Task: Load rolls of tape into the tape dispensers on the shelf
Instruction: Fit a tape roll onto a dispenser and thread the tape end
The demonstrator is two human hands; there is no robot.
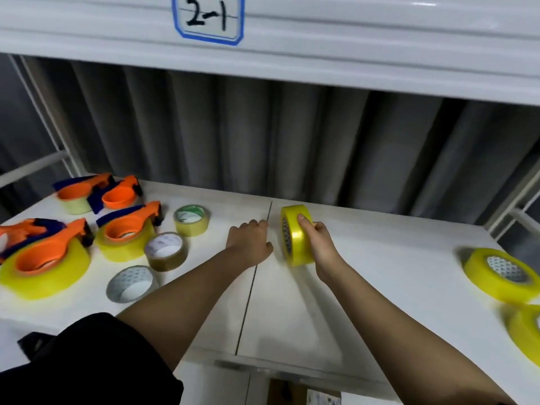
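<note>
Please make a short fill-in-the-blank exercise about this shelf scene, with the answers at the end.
1. The right hand grips a yellow tape roll that stands on its ____.
2. The left hand holds ____.
3. The orange dispensers lie on the ____ side of the shelf.
4. The label above reads ____.

Answers: edge; nothing; left; 2-1

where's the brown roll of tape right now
In the head view the brown tape roll lies flat on the shelf's left half, between the green-cored roll behind it and the grey roll in front.
</note>
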